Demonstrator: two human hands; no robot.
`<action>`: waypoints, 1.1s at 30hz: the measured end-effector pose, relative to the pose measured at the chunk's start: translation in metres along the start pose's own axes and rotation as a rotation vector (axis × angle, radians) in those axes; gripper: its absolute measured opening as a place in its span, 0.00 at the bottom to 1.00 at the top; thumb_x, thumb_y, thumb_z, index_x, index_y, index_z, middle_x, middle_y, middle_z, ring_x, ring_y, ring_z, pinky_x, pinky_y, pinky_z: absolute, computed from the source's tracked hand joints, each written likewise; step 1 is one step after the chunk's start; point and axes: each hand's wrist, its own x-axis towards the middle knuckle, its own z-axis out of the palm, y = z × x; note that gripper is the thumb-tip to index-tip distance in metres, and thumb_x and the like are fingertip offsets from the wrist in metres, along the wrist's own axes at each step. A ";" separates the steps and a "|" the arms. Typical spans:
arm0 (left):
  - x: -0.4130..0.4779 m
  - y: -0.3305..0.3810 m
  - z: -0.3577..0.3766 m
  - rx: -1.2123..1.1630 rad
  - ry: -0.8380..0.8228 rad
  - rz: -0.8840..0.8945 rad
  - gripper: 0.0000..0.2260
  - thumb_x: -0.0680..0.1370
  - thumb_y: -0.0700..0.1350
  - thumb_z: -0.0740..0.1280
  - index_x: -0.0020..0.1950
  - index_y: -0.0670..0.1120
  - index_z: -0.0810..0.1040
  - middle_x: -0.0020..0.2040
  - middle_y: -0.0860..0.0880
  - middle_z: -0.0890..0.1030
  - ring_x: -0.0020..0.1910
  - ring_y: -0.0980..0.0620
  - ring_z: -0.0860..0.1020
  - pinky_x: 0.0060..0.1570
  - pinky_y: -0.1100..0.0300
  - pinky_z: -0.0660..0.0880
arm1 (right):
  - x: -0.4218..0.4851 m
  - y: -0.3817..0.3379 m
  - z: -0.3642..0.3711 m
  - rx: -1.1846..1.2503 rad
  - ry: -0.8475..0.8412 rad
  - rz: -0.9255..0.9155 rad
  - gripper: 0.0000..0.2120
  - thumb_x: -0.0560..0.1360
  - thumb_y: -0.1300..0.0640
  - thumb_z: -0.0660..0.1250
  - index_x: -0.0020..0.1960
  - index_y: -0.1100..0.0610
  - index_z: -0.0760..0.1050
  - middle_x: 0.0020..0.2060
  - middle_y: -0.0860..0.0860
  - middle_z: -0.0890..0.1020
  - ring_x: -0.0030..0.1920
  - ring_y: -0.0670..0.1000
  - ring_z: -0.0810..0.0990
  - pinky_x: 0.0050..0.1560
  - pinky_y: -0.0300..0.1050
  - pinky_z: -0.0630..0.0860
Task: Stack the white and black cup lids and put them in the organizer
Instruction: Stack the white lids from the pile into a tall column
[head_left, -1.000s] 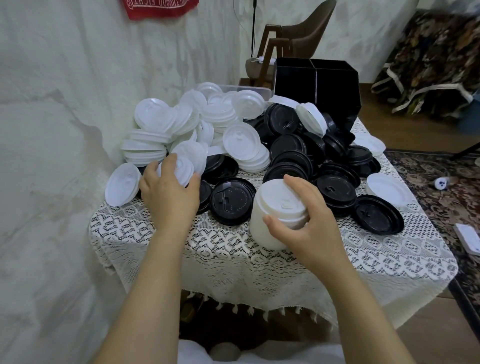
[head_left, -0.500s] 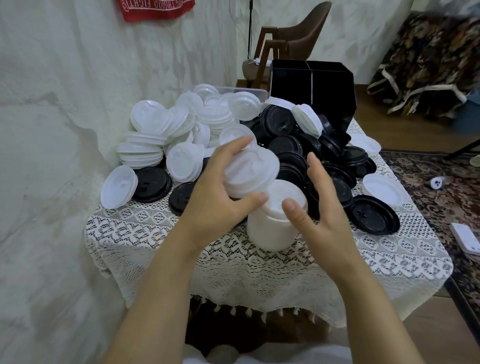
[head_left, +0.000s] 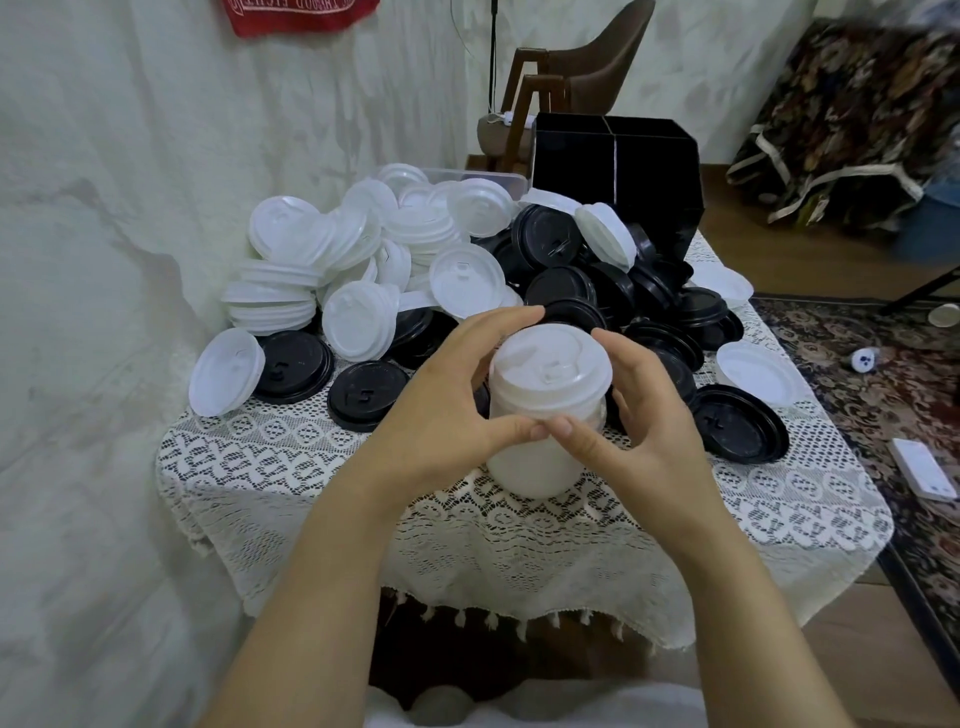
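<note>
- Nearest us, a lace tablecloth (head_left: 311, 467) of open, looping weave with a tasselled hem drapes over the small table.
- On it, near the front middle, the stack of white lids (head_left: 545, 426) stands upright. It is a smooth, matte plastic column capped by a domed lid with a raised sip tab.
- Our left hand (head_left: 441, 410) and right hand (head_left: 644, 415) both curl round the top of that stack. The thumbs touch at its near side and the fingers wrap its far rim.
- A flat, round left black lid (head_left: 366, 395) and a right black lid (head_left: 740, 423) lie on the lace either side, each with a raised rim.
- Behind the stack, a heap of white lids (head_left: 363, 244) rises at left, some nested, some tilted on edge. A heap of black lids (head_left: 597, 280), glossier, lies at right.
- Both heaps crowd the space between the stack and the black organizer (head_left: 618, 176). This angular, divided box stands at the table's far edge, with lids leaning on its front.
- A clear tub (head_left: 493, 179) shows just beside it.
- Beyond are a wooden chair (head_left: 571, 78) and, at right, a patterned rug (head_left: 883, 364).
</note>
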 end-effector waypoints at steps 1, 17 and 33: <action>0.000 -0.001 -0.001 -0.008 0.002 -0.011 0.34 0.68 0.39 0.79 0.66 0.63 0.69 0.69 0.58 0.71 0.69 0.62 0.69 0.70 0.56 0.67 | 0.000 0.001 0.000 -0.008 -0.004 0.012 0.36 0.66 0.43 0.76 0.69 0.49 0.67 0.65 0.40 0.75 0.68 0.39 0.71 0.64 0.32 0.69; 0.000 -0.010 0.001 -0.106 -0.069 -0.021 0.18 0.71 0.44 0.70 0.61 0.51 0.77 0.69 0.54 0.72 0.69 0.59 0.70 0.69 0.52 0.68 | -0.002 0.002 0.007 -0.129 0.026 -0.041 0.30 0.67 0.41 0.74 0.67 0.43 0.70 0.65 0.39 0.71 0.68 0.41 0.69 0.68 0.45 0.70; 0.000 -0.017 -0.001 -0.174 -0.105 -0.058 0.24 0.73 0.41 0.68 0.69 0.45 0.71 0.65 0.51 0.77 0.66 0.56 0.74 0.67 0.56 0.70 | 0.000 0.009 0.026 -0.145 0.107 -0.031 0.32 0.65 0.50 0.77 0.66 0.48 0.70 0.64 0.37 0.69 0.65 0.33 0.68 0.65 0.33 0.68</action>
